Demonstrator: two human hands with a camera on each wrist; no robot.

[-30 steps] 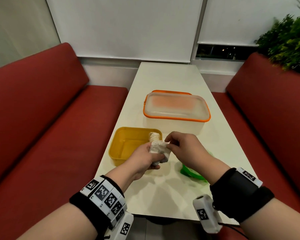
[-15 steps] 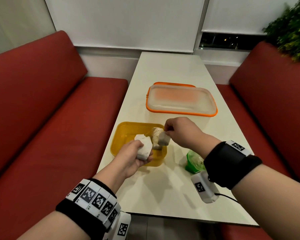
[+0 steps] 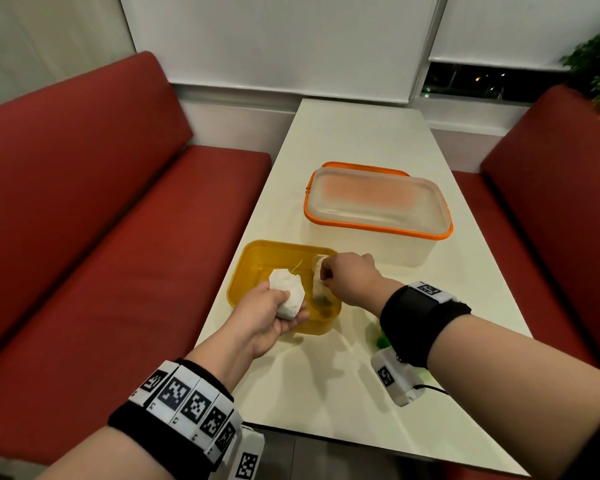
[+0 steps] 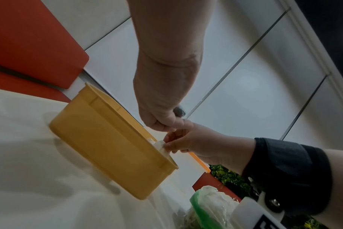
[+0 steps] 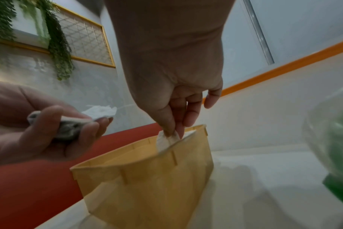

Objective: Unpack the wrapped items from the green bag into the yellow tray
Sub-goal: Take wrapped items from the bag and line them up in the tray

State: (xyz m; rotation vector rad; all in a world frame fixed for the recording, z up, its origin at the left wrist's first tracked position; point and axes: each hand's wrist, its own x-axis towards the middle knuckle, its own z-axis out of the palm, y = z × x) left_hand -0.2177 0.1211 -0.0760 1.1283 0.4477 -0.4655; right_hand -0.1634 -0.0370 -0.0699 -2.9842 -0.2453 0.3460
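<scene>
Right hand [image 3: 347, 278] pinches item [image 3: 317, 282] inside yellow tray's [image 3: 257, 245] right edge — left hand [image 3: 267, 315] grips wrapper [image 3: 288, 292].

A frosted rectangular plastic box with an orange-rimmed lid [image 3: 378, 202] is sitting on the white table [image 3: 326, 375], just beyond the fingertips; red cushioned benches [image 3: 101, 220] are flanking both sides.

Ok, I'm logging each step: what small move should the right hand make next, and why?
Probably let go: the right hand pinches an item already low inside the yellow tray, while the left hand grips the crumpled wrapper.
</scene>
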